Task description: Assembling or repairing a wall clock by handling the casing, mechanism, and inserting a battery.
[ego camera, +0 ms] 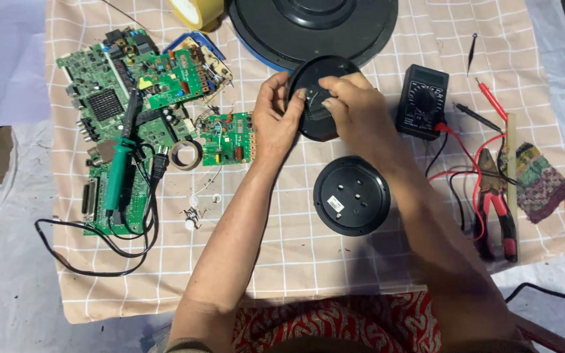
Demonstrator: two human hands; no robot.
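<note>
A round black plastic cover (317,127) is held upright above the checked cloth (295,248) by both hands. My left hand (274,121) grips its left rim. My right hand (354,108) lies over its front, fingers pressed on a small part at the centre. Just below them a second round black disc (351,195) with a small label lies flat on the cloth.
Several green circuit boards (109,104) lie at the left with a green-handled soldering iron (119,173) and a tape ring (186,154). A black multimeter (422,100) with red and black leads, and red-handled pliers (495,202), sit at the right. A big black disc (315,26) and yellow tape (196,11) are at the top.
</note>
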